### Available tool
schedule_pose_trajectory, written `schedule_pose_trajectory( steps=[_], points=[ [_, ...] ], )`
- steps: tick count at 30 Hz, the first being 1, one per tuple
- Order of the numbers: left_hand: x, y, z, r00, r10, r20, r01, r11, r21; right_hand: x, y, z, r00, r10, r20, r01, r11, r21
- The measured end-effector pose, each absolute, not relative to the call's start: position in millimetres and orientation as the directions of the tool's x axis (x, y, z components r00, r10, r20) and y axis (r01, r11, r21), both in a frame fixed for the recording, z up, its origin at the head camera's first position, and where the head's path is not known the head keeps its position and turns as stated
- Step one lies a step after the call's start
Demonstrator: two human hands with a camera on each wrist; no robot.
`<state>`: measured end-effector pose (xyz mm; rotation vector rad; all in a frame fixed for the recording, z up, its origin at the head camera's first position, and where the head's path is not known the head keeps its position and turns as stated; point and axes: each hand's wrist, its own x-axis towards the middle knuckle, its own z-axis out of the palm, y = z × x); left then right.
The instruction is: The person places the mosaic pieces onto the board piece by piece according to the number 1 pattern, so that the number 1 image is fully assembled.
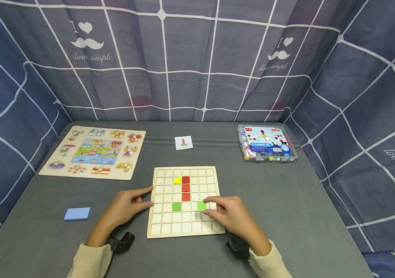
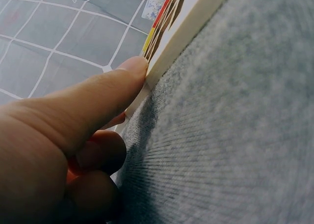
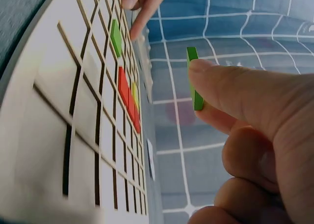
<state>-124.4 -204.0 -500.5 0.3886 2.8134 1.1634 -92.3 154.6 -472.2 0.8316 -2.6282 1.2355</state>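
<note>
A wooden grid board (image 1: pixel 162 228) lies on the table before me. Three red squares (image 1: pixel 186 188) run down one column, a yellow piece (image 1: pixel 177 180) with a slanted side sits left of the top one, and a green square (image 1: pixel 176 206) lies lower left. My right hand (image 1: pixel 234 214) pinches another green square tile (image 3: pixel 192 79) between thumb and index finger; in the right wrist view it is held apart from the board surface. My left hand (image 1: pixel 128 206) touches the board's left edge with extended thumb (image 2: pixel 113 91) and index finger, its other fingers bent.
A small pattern card (image 1: pixel 183 143) lies behind the board. At back left is a wooden picture puzzle (image 1: pixel 94 152), at back right a clear box (image 1: pixel 267 143) of colourful parts. A light blue block (image 1: pixel 77 214) lies left of my left hand. Curtains (image 1: pixel 190 58) surround the table.
</note>
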Motion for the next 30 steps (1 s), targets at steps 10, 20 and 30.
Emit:
schedule_pose_trajectory(
  steps=[10, 20, 30],
  points=[
    [-125, -204, -502, -0.963, 0.265, 0.036, 0.213, 0.676, 0.705, -97, 137, -471, -0.827, -0.428, 0.364, -0.556, 0.529, -0.641],
    [-124, -205, -500, -0.962, 0.268, 0.042, 0.220, 0.683, 0.696, -103, 117, -488, -0.845, -0.446, 0.294, -0.508, 0.500, -0.701],
    [-124, -204, -499, -0.963, 0.268, 0.038, 0.221, 0.696, 0.683, -105, 112, -499, -0.855, -0.441, 0.274, -0.497, 0.544, -0.677]
  ],
)
